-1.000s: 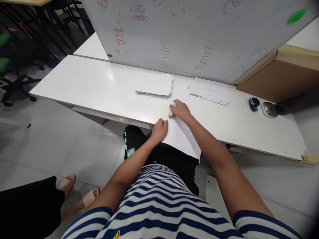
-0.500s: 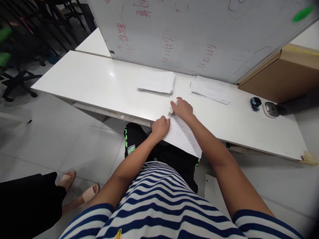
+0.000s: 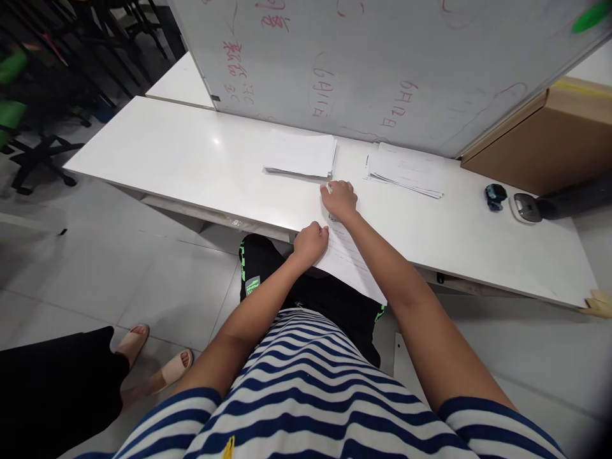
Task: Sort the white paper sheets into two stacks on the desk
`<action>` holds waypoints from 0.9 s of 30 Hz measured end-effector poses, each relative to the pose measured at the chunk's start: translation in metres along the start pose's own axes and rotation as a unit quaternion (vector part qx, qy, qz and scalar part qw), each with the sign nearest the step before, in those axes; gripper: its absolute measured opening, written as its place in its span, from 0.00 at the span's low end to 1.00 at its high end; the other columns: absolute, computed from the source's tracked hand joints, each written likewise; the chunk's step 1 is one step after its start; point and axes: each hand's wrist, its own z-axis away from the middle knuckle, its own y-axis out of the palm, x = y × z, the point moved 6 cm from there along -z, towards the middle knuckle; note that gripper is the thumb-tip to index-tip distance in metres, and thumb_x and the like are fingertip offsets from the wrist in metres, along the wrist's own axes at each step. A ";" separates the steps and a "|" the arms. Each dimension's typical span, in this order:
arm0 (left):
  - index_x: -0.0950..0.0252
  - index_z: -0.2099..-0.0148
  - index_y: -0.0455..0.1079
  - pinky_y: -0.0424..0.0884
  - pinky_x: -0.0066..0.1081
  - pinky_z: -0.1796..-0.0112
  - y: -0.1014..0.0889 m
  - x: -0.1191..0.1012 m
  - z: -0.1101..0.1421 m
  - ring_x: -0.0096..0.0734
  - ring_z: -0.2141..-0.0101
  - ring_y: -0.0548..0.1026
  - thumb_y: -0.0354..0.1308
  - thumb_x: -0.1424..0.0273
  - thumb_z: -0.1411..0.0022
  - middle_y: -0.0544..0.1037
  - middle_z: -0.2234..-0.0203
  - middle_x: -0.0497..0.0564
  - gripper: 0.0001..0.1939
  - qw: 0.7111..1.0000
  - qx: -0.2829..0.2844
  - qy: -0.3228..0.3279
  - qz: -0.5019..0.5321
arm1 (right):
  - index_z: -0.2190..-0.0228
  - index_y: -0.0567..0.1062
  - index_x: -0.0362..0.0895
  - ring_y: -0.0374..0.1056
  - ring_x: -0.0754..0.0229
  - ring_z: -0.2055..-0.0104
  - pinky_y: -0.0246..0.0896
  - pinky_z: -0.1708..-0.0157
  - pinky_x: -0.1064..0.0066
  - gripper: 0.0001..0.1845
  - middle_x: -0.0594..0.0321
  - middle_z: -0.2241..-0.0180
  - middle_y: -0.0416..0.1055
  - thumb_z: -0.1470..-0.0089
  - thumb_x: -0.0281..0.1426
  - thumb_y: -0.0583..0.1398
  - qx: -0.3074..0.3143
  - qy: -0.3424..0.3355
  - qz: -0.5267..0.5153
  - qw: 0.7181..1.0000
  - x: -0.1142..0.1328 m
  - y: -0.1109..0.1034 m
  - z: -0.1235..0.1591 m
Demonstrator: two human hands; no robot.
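Near the front edge of the table, my left hand point(image 3: 310, 245) is closed on the left edge of the printed papers point(image 3: 351, 258), which stick out over my lap. My right hand point(image 3: 339, 200) is wrapped over a small whitish stapler point(image 3: 331, 217) at the far corner of these papers. Most of the stapler is hidden under the palm and fingers, with only small bits showing. Both hands are close together, the right one farther from my body.
On the white table point(image 3: 182, 153) lie a paper stack point(image 3: 301, 156) and a looser paper pile point(image 3: 408, 169). A whiteboard point(image 3: 358, 70) stands behind them. To the right are a cardboard box point(image 3: 540, 140), a dark watch-like item point(image 3: 495, 197) and a rounded device point(image 3: 526, 208). Someone's sandaled feet point(image 3: 174, 366) are at left.
My right hand has shifted slightly left and rolled over the top of the stapler, covering more of it. My left hand stays on the papers.
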 end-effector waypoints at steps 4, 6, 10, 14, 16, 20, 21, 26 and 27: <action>0.63 0.60 0.65 0.64 0.35 0.64 0.002 -0.002 0.003 0.45 0.61 0.75 0.40 0.60 0.30 0.77 0.64 0.59 0.16 1.000 -0.002 0.003 -0.009 | 0.49 0.69 0.47 0.41 0.45 0.33 0.37 0.38 0.42 0.24 0.55 0.38 0.57 0.38 0.43 0.45 -0.015 0.029 -0.023 0.999 -0.006 0.003 -0.002; 0.64 0.58 0.65 0.64 0.36 0.64 0.003 -0.003 0.004 0.47 0.61 0.75 0.39 0.60 0.30 0.77 0.64 0.60 0.17 1.000 0.001 0.003 -0.009 | 0.50 0.69 0.47 0.40 0.45 0.32 0.33 0.38 0.40 0.23 0.57 0.37 0.55 0.38 0.42 0.45 -0.016 0.044 -0.031 0.998 -0.008 0.005 -0.001; 0.65 0.58 0.64 0.64 0.36 0.65 0.005 -0.004 0.004 0.48 0.61 0.75 0.39 0.60 0.30 0.77 0.64 0.61 0.17 1.000 0.005 0.003 0.001 | 0.51 0.69 0.48 0.39 0.47 0.32 0.29 0.38 0.38 0.21 0.57 0.36 0.53 0.38 0.38 0.44 -0.036 0.058 -0.034 0.997 -0.012 0.009 0.002; 0.64 0.57 0.63 0.63 0.35 0.64 0.006 -0.004 0.004 0.47 0.60 0.75 0.38 0.60 0.30 0.77 0.63 0.61 0.17 1.000 0.008 0.003 0.002 | 0.53 0.69 0.49 0.40 0.48 0.33 0.29 0.38 0.39 0.19 0.57 0.38 0.55 0.39 0.37 0.44 -0.059 0.060 -0.037 0.996 -0.014 0.011 0.004; 0.64 0.56 0.63 0.63 0.35 0.64 0.006 -0.003 0.004 0.46 0.60 0.75 0.38 0.60 0.30 0.77 0.62 0.61 0.17 1.000 0.010 0.002 0.004 | 0.54 0.69 0.49 0.41 0.49 0.33 0.30 0.38 0.40 0.19 0.57 0.39 0.56 0.40 0.36 0.45 -0.063 0.063 -0.039 0.995 -0.015 0.011 0.004; 0.64 0.56 0.63 0.63 0.35 0.64 0.007 -0.002 0.005 0.46 0.60 0.75 0.38 0.60 0.29 0.77 0.62 0.61 0.17 1.000 0.016 -0.001 0.019 | 0.55 0.70 0.49 0.44 0.49 0.34 0.30 0.38 0.40 0.18 0.59 0.40 0.59 0.40 0.36 0.45 -0.069 0.066 -0.038 0.995 -0.013 0.009 0.004; 0.64 0.56 0.63 0.63 0.35 0.64 0.007 -0.002 0.005 0.45 0.61 0.75 0.38 0.60 0.30 0.77 0.62 0.61 0.16 1.000 0.014 0.000 0.020 | 0.55 0.70 0.50 0.44 0.49 0.34 0.31 0.39 0.40 0.18 0.59 0.40 0.59 0.40 0.36 0.45 -0.069 0.067 -0.036 0.995 -0.013 0.009 0.004; 0.64 0.57 0.63 0.63 0.35 0.65 0.007 0.000 0.005 0.46 0.61 0.75 0.38 0.60 0.30 0.77 0.63 0.61 0.16 1.000 0.006 0.009 0.026 | 0.52 0.70 0.48 0.43 0.49 0.33 0.30 0.38 0.39 0.20 0.57 0.38 0.57 0.40 0.37 0.46 -0.064 0.078 -0.037 0.994 -0.013 0.009 0.003; 0.64 0.57 0.62 0.63 0.35 0.65 0.008 0.000 0.005 0.46 0.61 0.75 0.38 0.60 0.30 0.77 0.63 0.61 0.16 1.000 0.006 0.009 0.027 | 0.51 0.69 0.48 0.43 0.49 0.33 0.29 0.38 0.39 0.21 0.57 0.38 0.56 0.40 0.37 0.46 -0.063 0.080 -0.039 0.994 -0.013 0.008 0.002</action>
